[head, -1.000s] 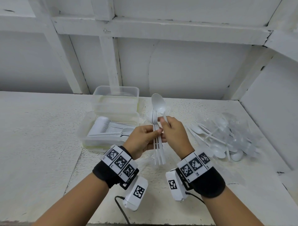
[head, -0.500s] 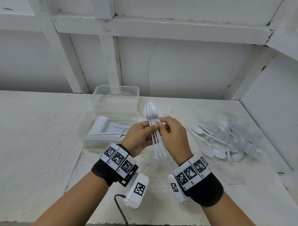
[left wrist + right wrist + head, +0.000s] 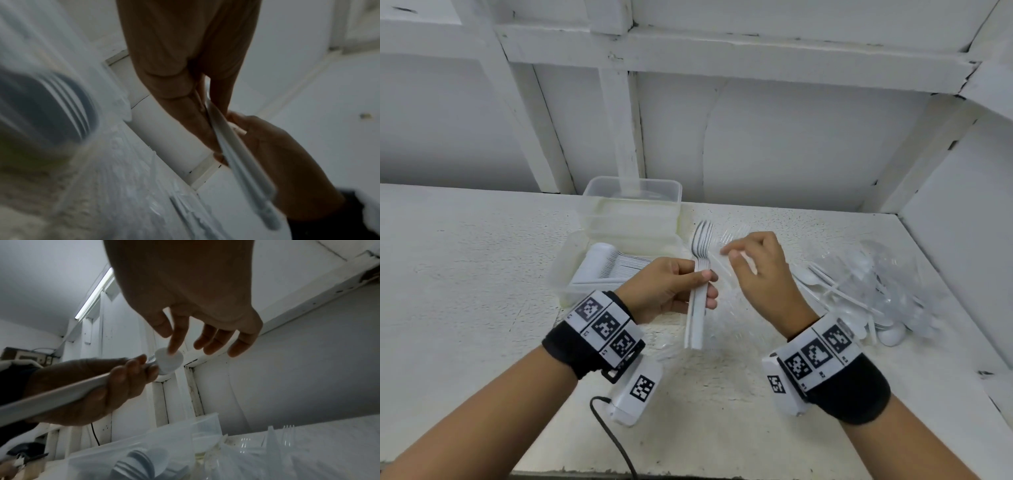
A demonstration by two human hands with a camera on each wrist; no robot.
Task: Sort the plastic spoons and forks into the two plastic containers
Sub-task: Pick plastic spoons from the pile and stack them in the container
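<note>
Left hand (image 3: 671, 287) nearest, fingers and thumb curled round stacked spoons (image 3: 698, 301), bowls up, handles down, held above table (image 3: 465, 308). Right hand (image 3: 760, 274) just beside, fingers loose, spread, holding nothing; one fingertip at spoon bowls in right wrist view. Loose cutlery pile (image 3: 859, 291) right. Behind: near container (image 3: 571, 277) holding stacked cutlery, far container (image 3: 633, 205) beyond it.

White plastic spoons (image 3: 700, 274) stacked upright — perhaps some forks — near two clear containers (image 3: 631, 219).
</note>
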